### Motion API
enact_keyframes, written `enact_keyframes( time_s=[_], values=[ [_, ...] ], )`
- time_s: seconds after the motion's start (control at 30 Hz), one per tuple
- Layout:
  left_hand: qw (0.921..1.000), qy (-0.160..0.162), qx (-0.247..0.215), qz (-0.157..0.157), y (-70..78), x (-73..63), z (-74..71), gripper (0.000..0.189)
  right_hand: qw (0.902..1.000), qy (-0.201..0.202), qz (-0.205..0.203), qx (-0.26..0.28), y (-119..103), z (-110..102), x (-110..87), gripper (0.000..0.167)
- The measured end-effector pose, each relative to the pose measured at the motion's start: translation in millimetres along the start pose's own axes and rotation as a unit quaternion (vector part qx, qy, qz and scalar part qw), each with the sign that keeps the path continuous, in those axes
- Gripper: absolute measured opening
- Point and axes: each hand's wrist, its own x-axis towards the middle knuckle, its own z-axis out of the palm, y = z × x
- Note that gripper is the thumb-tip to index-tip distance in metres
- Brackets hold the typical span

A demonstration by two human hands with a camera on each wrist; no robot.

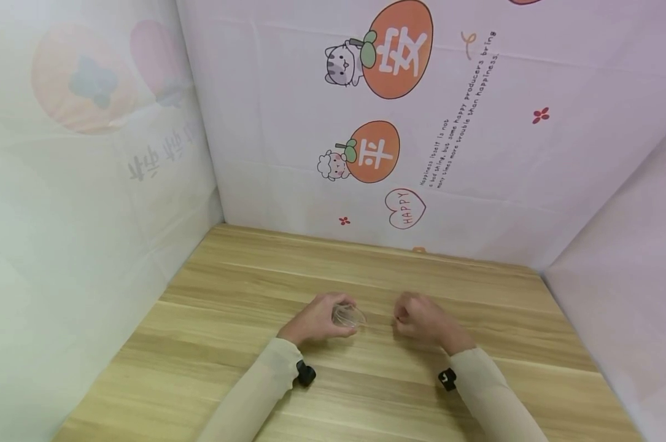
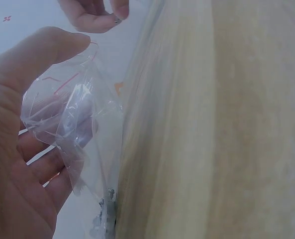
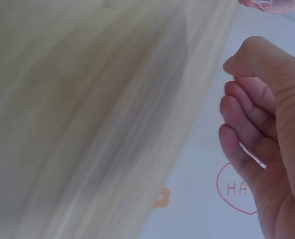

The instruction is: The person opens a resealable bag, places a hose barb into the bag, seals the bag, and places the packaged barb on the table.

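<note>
My left hand (image 1: 320,317) curls round a clear plastic zip bag (image 1: 348,315) above the wooden table. In the left wrist view the bag (image 2: 77,117) hangs open and crumpled between thumb and fingers, with a red line near its top. Several small grey metal pieces (image 2: 107,206) lie in its bottom; they look like screws, though blurred. To the right of the bag, apart from it, my right hand (image 1: 421,317) has its fingers curled. It pinches a tiny metallic piece (image 2: 118,21) at the fingertips; its exact kind is too small to tell.
The wood-grain table (image 1: 399,393) spreads under both hands. A white printed sheet (image 1: 288,123) stands behind it, with white walls at left (image 1: 89,245) and right (image 1: 631,258). Each sleeve carries a small black wrist camera (image 1: 305,373).
</note>
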Motion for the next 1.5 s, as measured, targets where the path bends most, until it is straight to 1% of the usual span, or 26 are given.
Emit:
enact_keyframes(
  time_s=[0.13, 0.23, 0.53, 0.8, 1.03, 1.27, 1.5],
  values=[
    [1.0000, 0.000, 0.000, 0.003, -0.2, 0.9, -0.7, 0.053, 0.9985, 0.034, -0.042, -0.014, -2.5, -3.1, 5.2, 0.012],
    [1.0000, 0.000, 0.000, 0.005, -0.9, 1.6, -0.8, 0.052, 0.9977, 0.038, -0.054, -0.017, -5.9, -6.3, 8.8, 0.012],
    [0.9999, 0.001, 0.004, 0.010, -4.9, 2.3, 1.9, 0.050, 0.9980, 0.021, -0.056, -0.020, -20.8, -14.9, 18.6, 0.013],
    [0.9999, 0.001, -0.008, 0.014, -3.3, 2.4, 0.8, 0.048, 0.9975, 0.001, -0.070, 0.002, -34.6, -19.2, 29.1, 0.014],
    [0.9999, 0.001, -0.011, 0.010, -4.0, 2.4, 0.6, 0.051, 0.9959, 0.006, -0.090, 0.001, -45.4, -15.6, 40.5, 0.014],
    [0.9998, -0.001, -0.014, 0.014, -6.6, 3.1, -0.4, 0.052, 0.9968, -0.008, -0.079, 0.012, -54.6, -10.6, 49.1, 0.015],
    [0.9998, -0.001, -0.021, 0.004, -6.8, 2.4, -2.0, 0.052, 0.9955, -0.011, -0.089, 0.032, -61.3, -11.1, 55.9, 0.012]
  ],
)
